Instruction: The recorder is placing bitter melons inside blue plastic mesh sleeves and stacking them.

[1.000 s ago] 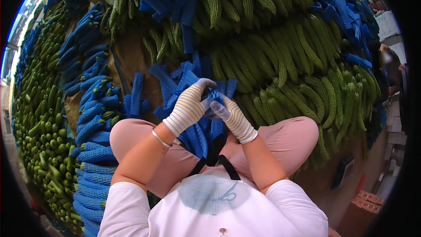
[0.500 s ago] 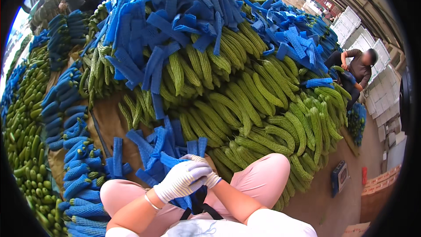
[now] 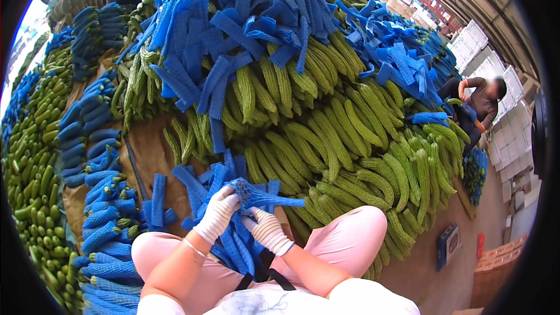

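Both my hands wear white striped knit gloves and are above my lap. My left hand (image 3: 219, 214) is closed on the gathered, stretched end of a blue foam net sleeve (image 3: 248, 191), whose other end points right. Just below it, my right hand (image 3: 267, 230) has its fingers curled in at the sleeve's lower edge, closed on its mesh; the fingertips are partly hidden. A loose heap of blue net sleeves (image 3: 201, 189) lies under and beyond my hands. Beyond that, green bitter melons (image 3: 326, 140) are stacked in rows.
More blue sleeves (image 3: 192, 41) cover the pile's top. Sleeved melons (image 3: 108, 221) line up at my left, beside bare green vegetables (image 3: 38, 181). A person (image 3: 483, 102) sits at the right, near white boxes (image 3: 507, 134). A blue box-shaped device (image 3: 448, 246) and cartons (image 3: 499, 268) stand on the floor.
My hands were together, one over the other; now they are apart, the left farther forward. The net sleeve between them has become visible and spread. The view has shifted slightly.
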A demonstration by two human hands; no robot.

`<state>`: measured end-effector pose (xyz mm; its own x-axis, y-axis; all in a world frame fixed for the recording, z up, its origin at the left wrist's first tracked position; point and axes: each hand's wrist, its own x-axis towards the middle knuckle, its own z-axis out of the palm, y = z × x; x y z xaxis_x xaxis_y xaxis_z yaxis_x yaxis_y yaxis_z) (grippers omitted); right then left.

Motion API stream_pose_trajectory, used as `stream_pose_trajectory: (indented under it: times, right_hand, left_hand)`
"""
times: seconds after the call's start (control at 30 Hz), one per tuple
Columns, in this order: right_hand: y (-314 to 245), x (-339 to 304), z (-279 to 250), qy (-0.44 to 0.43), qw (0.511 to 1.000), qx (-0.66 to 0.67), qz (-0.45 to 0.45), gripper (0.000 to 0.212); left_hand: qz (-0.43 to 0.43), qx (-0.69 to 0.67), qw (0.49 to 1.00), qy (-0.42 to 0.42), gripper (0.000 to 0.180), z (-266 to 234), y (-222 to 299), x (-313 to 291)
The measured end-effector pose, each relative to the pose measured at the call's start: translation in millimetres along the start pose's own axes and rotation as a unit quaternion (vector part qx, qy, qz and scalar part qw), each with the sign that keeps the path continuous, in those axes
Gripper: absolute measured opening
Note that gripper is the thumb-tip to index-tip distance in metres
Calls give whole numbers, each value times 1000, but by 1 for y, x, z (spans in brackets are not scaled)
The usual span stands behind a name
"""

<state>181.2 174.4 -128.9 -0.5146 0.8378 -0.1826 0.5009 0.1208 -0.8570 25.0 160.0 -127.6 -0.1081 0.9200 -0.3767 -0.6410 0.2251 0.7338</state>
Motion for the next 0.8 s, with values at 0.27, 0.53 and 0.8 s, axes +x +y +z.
stream_pose_trajectory:
  times: [0.27, 0.53, 0.8]
  right_hand:
    - [-21, 11, -23, 30, 857, 515, 18, 15]
    - [-37, -36, 10, -199, 914, 353, -8, 20]
    - [-75, -23, -2, -245, 897, 324, -173, 20]
  left_hand:
    - [134, 421, 895, -57, 21, -8, -11, -6]
    - [126, 538, 827, -102, 28, 3, 15, 2]
    - [274, 553, 769, -168, 31, 22, 50, 0]
